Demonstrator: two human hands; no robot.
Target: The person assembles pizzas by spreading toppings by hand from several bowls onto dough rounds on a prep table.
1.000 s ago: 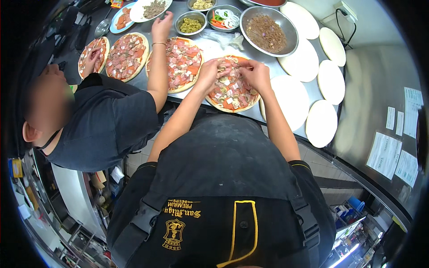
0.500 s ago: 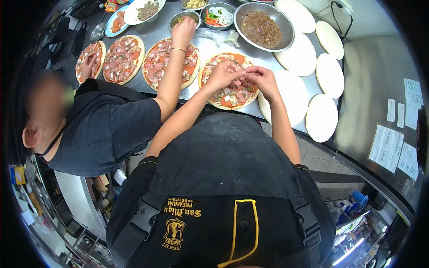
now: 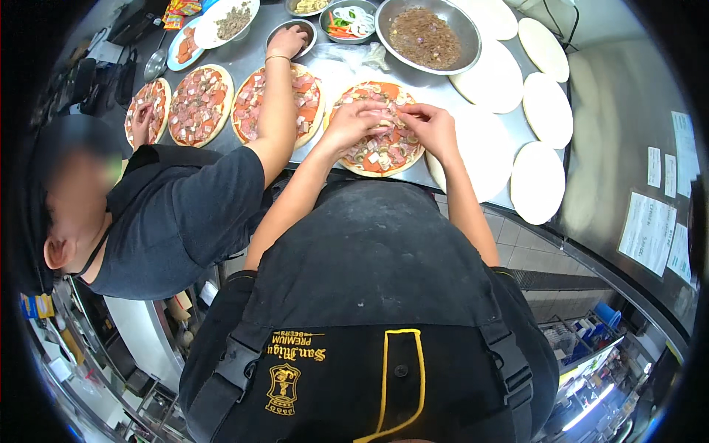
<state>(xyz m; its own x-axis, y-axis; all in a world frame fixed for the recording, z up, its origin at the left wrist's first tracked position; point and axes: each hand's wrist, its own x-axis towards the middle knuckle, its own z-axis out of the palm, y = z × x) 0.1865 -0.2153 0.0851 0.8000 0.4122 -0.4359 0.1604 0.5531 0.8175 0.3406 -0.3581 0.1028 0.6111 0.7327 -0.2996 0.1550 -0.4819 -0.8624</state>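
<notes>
An unbaked pizza [image 3: 382, 161] lies in front of me on the steel table, topped with diced meat, pale cubes and sliced olives or mushrooms. Both of my hands are just above its middle, close together. My left hand [image 3: 356, 127] has its fingers curled and pressed together, palm turned down and hidden. Thumb and forefinger of my right hand [image 3: 432, 131] come together in a pinch beside the left fingertips. What either hand holds is too small or covered to make out.
Left of me a co-worker dips a hand [image 3: 290, 41] into a small metal bowl [image 3: 312, 31], an arm crossing a second pizza [image 3: 310, 111]. Bowls of cut vegetables [image 3: 351, 22] and brown crumbled topping [image 3: 425, 40] stand behind. Plain dough rounds [image 3: 538, 183] cover the right side.
My hands have moved slightly apart and stay over the pizza. The co-worker's hand has gone deeper into the small bowl. The whole view has shifted a little.
</notes>
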